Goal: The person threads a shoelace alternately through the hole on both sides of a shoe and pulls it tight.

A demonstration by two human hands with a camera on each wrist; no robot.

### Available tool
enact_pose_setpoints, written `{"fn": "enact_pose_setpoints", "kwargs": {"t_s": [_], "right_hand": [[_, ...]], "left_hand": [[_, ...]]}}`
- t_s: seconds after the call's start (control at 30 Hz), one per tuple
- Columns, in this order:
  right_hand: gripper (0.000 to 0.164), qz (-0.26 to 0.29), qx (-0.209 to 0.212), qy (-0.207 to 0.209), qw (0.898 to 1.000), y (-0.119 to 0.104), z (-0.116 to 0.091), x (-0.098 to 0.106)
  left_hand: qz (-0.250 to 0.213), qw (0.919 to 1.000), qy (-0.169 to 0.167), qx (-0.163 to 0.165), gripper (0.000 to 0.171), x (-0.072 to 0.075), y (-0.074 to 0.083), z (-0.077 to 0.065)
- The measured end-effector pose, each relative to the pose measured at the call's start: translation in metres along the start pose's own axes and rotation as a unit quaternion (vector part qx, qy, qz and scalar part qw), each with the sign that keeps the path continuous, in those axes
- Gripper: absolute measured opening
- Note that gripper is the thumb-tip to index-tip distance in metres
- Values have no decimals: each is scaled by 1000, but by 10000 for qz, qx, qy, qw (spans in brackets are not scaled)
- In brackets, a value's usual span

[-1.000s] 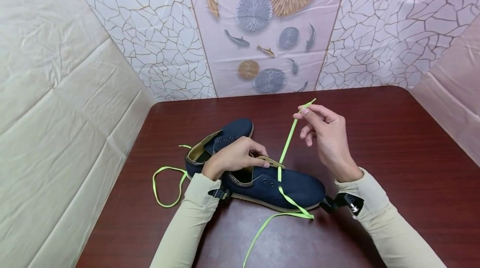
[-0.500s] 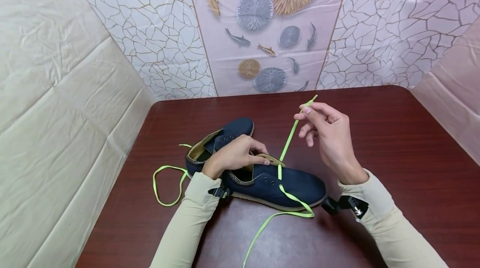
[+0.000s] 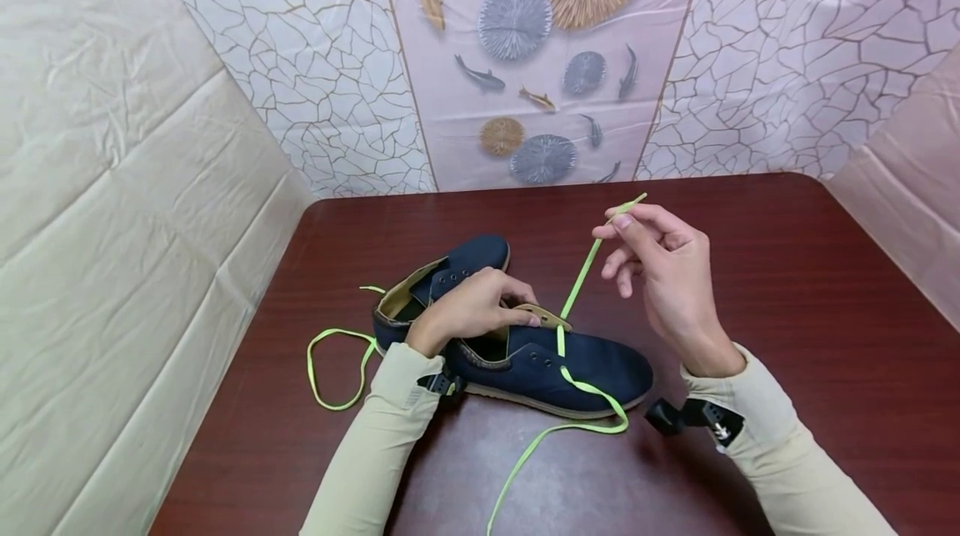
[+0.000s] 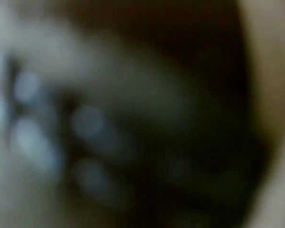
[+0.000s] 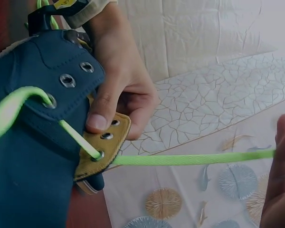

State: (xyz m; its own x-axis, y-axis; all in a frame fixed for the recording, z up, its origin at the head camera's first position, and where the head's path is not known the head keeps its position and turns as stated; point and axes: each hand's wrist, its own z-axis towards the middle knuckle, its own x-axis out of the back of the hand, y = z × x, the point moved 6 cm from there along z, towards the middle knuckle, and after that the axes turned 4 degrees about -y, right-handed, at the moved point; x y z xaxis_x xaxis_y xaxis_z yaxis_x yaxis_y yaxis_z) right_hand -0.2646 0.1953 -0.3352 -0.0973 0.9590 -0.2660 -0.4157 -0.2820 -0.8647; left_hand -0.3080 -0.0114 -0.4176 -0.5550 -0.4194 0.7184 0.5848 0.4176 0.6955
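Observation:
A navy shoe point(image 3: 600, 373) lies near the middle of the table, toe to the right. My left hand point(image 3: 476, 311) reaches over its opening and pinches the far eyelet flap point(image 5: 115, 145), folded back so its tan lining shows. A neon-green shoelace point(image 3: 581, 278) crosses the tongue through the front eyelet on each side. Up and to the right of the shoe, my right hand point(image 3: 671, 269) pinches the lace near its tip, holding it taut from the flap. From the near eyelet the lace's other part hangs over the shoe's side. The left wrist view is dark and blurred.
Behind the left hand stands a second navy shoe point(image 3: 480, 252), partly hidden, with a green lace loop point(image 3: 311, 369) lying left of it. The dark red-brown table point(image 3: 810, 286) ends at patterned cloth walls point(image 3: 345, 102) at the back and sides.
My right hand has drawn slightly to the right with the lace tip. The folded flap has risen a little, and the lace beside the shoe has gone from a sharp kink to a rounder bend.

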Motion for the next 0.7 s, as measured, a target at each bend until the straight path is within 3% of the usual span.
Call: {"fn": "enact_pose_setpoints", "kwargs": {"t_s": [0.2, 0.33, 0.43, 0.53, 0.7], "right_hand": [[17, -35, -344, -515, 9981, 4, 0, -7], [27, -120, -572, -874, 9945, 7, -2, -11], [36, -388, -964, -1131, 9881, 11, -3, -12], [36, -705, -1619, -1464, 9733, 19, -3, -14], [23, -1286, -2420, -2145, 9375, 31, -7, -15]], "left_hand": [[159, 9989, 401, 193, 6, 8, -7, -4], [326, 9964, 725, 281, 6, 16, -13, -6], [422, 9942, 908, 404, 6, 22, -17, -10], [435, 9934, 922, 519, 6, 25, -20, -12], [493, 9949, 694, 547, 10, 25, -19, -11]]}}
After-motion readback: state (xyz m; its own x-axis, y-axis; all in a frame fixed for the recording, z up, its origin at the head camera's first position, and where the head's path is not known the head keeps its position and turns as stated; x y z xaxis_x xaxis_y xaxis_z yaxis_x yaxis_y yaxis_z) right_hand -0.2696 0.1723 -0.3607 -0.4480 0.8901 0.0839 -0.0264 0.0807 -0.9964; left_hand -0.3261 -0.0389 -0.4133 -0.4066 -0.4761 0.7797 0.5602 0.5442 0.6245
